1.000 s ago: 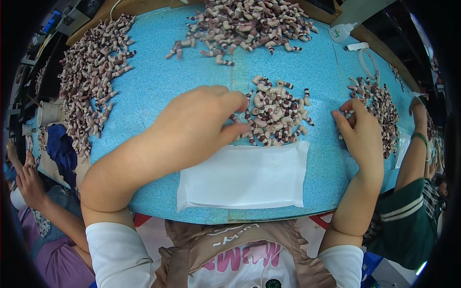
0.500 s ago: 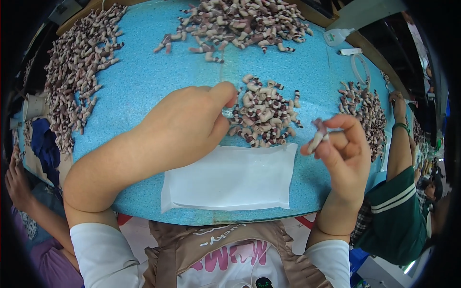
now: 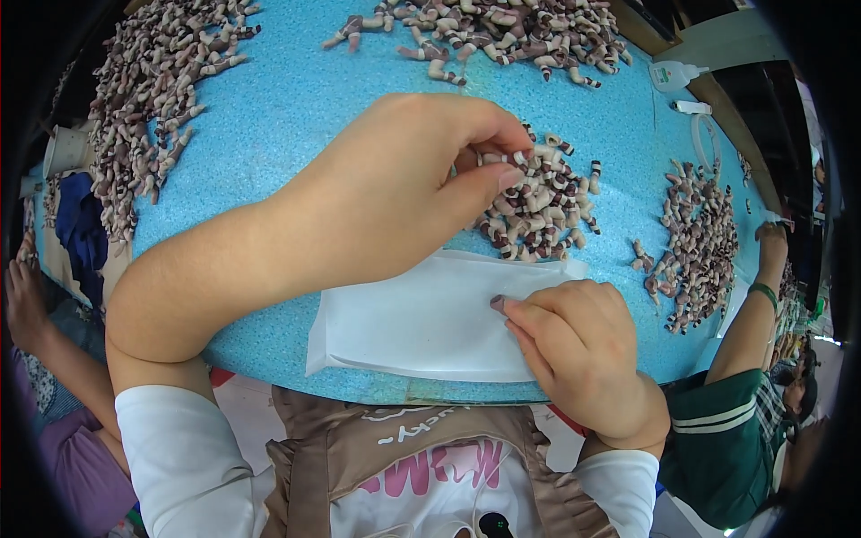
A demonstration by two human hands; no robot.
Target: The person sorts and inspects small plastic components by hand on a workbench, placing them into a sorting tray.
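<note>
My left hand (image 3: 408, 184) reaches over a small pile of bent, tube-like pieces (image 3: 543, 202), cream with dark brown bands. Its thumb and forefinger pinch a small cream bent piece (image 3: 516, 160) at the pile's near left side. My right hand (image 3: 578, 350) is closed above the right part of a flat white padded packet (image 3: 404, 323). From its fingertips sticks out the end of a small purplish-brown piece (image 3: 499, 303); the rest of it is hidden by the fingers.
Larger heaps of brown-and-cream figure pieces lie at the far side (image 3: 511, 36), the left (image 3: 148, 99) and the right (image 3: 700, 242). A white squeeze bottle (image 3: 674, 75) stands at the far right. Co-workers' arms (image 3: 758, 296) show at both sides.
My right hand has swung left and nearer, over the packet. The purple-and-cream piece it showed is no longer visible there. A loose piece now lies beside the right heap. The view has shifted slightly.
</note>
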